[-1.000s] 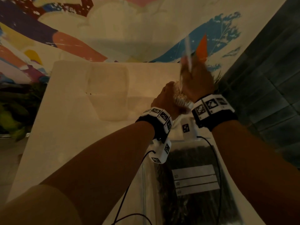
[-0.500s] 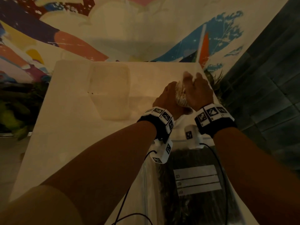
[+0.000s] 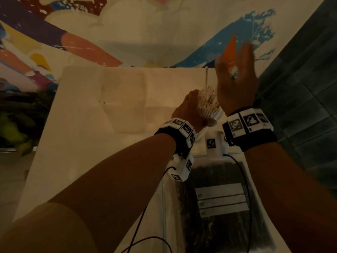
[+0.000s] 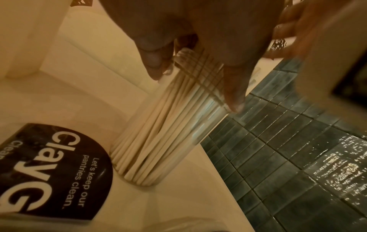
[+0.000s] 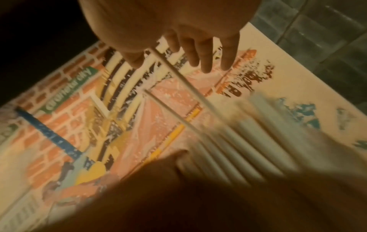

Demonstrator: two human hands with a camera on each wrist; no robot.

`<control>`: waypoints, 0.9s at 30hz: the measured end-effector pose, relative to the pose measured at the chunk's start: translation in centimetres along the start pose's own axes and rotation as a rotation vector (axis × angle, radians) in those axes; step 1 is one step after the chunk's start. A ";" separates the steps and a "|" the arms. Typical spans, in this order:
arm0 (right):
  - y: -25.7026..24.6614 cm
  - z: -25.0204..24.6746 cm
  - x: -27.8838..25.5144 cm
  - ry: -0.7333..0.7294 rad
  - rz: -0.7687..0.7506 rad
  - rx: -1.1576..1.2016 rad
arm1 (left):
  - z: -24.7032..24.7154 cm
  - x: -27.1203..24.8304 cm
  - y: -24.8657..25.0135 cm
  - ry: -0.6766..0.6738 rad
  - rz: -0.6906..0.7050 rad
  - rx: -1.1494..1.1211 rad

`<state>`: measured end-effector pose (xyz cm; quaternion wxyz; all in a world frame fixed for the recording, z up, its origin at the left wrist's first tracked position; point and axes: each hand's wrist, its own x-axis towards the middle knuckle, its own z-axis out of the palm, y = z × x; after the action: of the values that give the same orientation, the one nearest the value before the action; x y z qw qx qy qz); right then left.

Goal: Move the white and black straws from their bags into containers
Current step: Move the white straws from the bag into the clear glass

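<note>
Beside white straws (image 4: pixel 158 141), "ClayG" label (image 4: pixel 55 169)

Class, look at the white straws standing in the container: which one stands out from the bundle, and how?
The single white straw at the bundle's far side: it sticks up well above the packed white straws, whose tops sit roughly level, beside the raised right hand.

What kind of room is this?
Probably an office pantry or café counter: a label reads "Let's keep our pantries clean", a cup of white straws stands on the white counter, beside a colourful mural.

Café/shop: mural wall (image 3: pixel 127 24), straw stock (image 3: pixel 208 101)
</note>
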<state>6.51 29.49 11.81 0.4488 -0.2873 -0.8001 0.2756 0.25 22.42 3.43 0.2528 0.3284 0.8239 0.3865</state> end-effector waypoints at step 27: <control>3.9 1.7 -0.3 -0.269 0.365 -0.024 | -1.6 1.3 2.1 0.011 0.368 0.294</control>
<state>6.00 31.66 8.17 0.2771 -0.3934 -0.7907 0.3786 -0.98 23.62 5.80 0.1229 0.5042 0.7990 0.3038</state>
